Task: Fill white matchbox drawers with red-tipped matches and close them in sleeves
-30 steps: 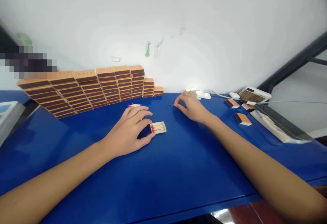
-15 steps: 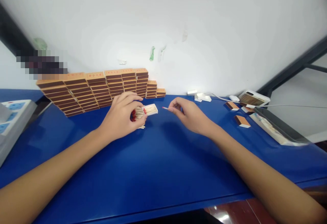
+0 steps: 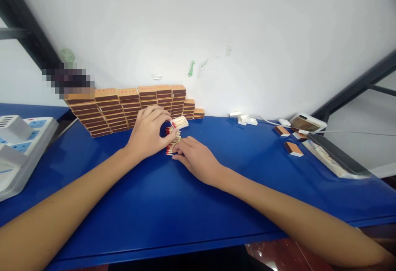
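My left hand (image 3: 150, 130) grips a small white matchbox tray (image 3: 181, 122) with red-headed matches in it, between thumb and fingers. Below the tray, a pile of loose matches (image 3: 169, 148) lies on the blue table (image 3: 185, 205), heads toward the left. My right hand (image 3: 196, 157) is at the right side of this pile, its thumb and fingers pinched together at the match ends. Whether a match is between those fingertips is too small to tell. Behind my left hand, stacked matchboxes (image 3: 108, 110) stand in columns along the wall.
A white power strip (image 3: 34, 151) sits at the left edge. On the right are white plastic pieces (image 3: 246, 120), a cable, loose matchboxes (image 3: 293, 149), a white device (image 3: 307, 123) and a dark flat case (image 3: 338, 153). The wall rises behind the table.
My right hand has moved left and down from beside the tray to the match pile; the match seen in its fingers is no longer visible. My left hand still holds the tray. The view has shifted slightly.
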{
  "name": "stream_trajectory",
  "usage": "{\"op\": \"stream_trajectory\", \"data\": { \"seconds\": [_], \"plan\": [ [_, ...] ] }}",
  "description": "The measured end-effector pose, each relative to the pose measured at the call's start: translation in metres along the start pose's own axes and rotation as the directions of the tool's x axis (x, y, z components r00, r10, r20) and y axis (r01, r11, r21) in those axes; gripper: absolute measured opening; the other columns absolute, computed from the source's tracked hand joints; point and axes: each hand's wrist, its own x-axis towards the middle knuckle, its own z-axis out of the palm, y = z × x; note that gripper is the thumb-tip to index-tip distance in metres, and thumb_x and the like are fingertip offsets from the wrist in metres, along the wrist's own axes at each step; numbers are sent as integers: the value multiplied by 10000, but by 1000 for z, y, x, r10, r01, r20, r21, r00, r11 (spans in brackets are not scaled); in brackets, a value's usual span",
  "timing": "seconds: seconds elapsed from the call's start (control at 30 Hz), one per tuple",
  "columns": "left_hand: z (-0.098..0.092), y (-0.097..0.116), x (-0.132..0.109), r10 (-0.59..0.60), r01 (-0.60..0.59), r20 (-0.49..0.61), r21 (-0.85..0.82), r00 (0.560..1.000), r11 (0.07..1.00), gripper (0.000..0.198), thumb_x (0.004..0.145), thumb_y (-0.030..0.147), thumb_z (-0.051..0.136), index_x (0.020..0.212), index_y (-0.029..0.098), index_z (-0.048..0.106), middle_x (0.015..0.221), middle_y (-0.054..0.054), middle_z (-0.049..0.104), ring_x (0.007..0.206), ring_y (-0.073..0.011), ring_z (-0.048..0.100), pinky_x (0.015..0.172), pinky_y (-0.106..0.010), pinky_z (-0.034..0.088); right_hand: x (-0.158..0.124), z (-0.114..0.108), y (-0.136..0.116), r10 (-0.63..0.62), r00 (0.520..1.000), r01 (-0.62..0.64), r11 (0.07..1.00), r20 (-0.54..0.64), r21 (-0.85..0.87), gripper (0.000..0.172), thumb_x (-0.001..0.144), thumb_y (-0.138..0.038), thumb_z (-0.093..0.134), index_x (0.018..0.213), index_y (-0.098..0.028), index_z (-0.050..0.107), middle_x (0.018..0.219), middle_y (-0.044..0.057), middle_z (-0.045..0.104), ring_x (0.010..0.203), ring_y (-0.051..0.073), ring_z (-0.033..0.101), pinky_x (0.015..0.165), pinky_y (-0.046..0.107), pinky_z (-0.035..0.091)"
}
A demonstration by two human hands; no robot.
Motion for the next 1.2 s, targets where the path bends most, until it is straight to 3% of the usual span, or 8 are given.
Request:
{"op": "stream_trajectory", "data": {
  "seconds": [0.57, 0.83, 1.07, 1.2],
  "plan": [
    [1, 2, -1, 12, -11, 28, -10, 1000, 1000, 135, 950, 317, 675, 1038, 223, 716, 1187, -92, 781, 1287, -339, 635, 1077, -552, 464, -3, -11, 5, 46, 996, -47, 999, 83, 7, 120, 1065, -211, 641, 949, -189, 618, 991, 72, 675, 905, 220, 611, 818, 360, 500],
    [-1, 4, -2, 49, -48, 36, -22, 998, 999, 159, 952, 313, 683, 1067, 209, 722, 1207, -111, 778, 1286, -350, 645, 1088, -566, 466, -7, -20, 10, -45, 982, 49, 999, 183, -20, 151, 1103, -224, 569, 966, -187, 619, 989, 80, 670, 907, 221, 631, 834, 363, 514],
    [2, 8, -4, 116, -108, 97, -81, 988, 991, 205, 952, 334, 700, 1116, 211, 719, 1259, -119, 770, 1349, -356, 623, 1134, -573, 459, -18, -59, 29, 28, 996, -35, 995, 81, 93, 129, 1113, -204, 482, 1010, -215, 559, 1065, 70, 640, 878, 194, 602, 799, 335, 483],
    [2, 17, -7, 170, -156, 112, -127, 979, 980, 216, 943, 317, 706, 1128, 206, 723, 1257, -118, 769, 1340, -355, 631, 1135, -564, 466, -16, -62, 41, 48, 999, -48, 995, -4, 90, 108, 1110, -228, 485, 1025, -214, 550, 1057, 74, 622, 895, 203, 591, 815, 345, 475]
  ]
}}
